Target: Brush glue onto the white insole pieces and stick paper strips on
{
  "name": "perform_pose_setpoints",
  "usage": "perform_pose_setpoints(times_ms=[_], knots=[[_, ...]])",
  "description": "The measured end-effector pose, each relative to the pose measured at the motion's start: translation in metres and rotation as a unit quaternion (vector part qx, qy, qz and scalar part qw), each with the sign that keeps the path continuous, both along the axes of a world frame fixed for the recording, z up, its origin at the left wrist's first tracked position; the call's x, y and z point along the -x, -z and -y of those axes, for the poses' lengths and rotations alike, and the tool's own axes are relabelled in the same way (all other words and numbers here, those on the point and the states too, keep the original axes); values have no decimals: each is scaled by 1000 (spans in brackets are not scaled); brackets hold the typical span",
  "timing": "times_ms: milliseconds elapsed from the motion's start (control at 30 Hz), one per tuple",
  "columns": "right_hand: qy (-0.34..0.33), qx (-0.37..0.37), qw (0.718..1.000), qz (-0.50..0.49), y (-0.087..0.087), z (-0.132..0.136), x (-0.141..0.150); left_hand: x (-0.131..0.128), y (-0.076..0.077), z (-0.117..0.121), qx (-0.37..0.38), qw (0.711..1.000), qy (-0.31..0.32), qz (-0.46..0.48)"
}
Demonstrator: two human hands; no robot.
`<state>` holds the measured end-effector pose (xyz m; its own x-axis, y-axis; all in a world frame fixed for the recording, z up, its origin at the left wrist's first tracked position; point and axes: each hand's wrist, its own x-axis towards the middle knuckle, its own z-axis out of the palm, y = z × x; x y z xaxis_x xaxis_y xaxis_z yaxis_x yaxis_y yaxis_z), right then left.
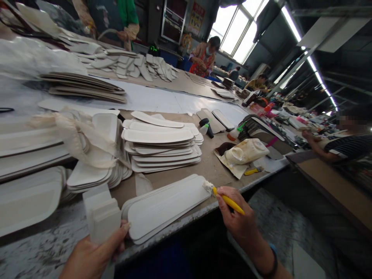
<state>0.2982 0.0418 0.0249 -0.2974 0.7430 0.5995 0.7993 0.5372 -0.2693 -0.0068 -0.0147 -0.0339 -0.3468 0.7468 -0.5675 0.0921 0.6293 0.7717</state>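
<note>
**Brush at the tip of the insole stack**

While my right hand (232,211) pinches the yellow-handled brush (225,198) between thumb and fingers, its white bristles touch the far end of the top insole (165,203), which lies on a small stack at the table's front edge (186,223). My left hand (93,254) is half closed, thumb tip pressing the near end of that stack, with a pile of small white blocks (101,213) just beside it. Behind the stack sit taller piles of insoles (159,145). To the right lies a stained glue jug (247,151) on its side on paper. A co-worker's arm (316,145) rests at the next table.
</note>
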Motion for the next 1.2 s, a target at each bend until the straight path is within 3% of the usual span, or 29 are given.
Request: perform_pose_setpoints(times_ms=[167, 400, 533, 700, 833, 967, 1067, 1200], knots=[[-38, 9, 999, 6, 3, 6, 11, -4, -6, 0, -3, 1000, -5, -18], [-62, 100, 985, -130, 0, 27, 35, -4, -12, -7, 10, 1000, -2, 24], [-37, 109, 978, -175, -6, 31, 35, -8, -12, 1, -72, 995, -64, 25], [29, 188, 949, -252, -18, 25, 43, -4, -29, 12, -142, 989, -38, 6], [-81, 250, 927, -267, -31, 17, 68, -4, -52, 16, -164, 975, -32, 143], [-172, 347, 892, -234, -37, 18, 101, -13, -70, 21, -120, 958, -39, 257], [-190, 406, 865, -226, -36, 21, 118, -19, -71, 26, -101, 948, -20, 302], [-196, 455, 832, -247, -34, 19, 125, -22, -63, 31, -110, 936, 55, 330]])
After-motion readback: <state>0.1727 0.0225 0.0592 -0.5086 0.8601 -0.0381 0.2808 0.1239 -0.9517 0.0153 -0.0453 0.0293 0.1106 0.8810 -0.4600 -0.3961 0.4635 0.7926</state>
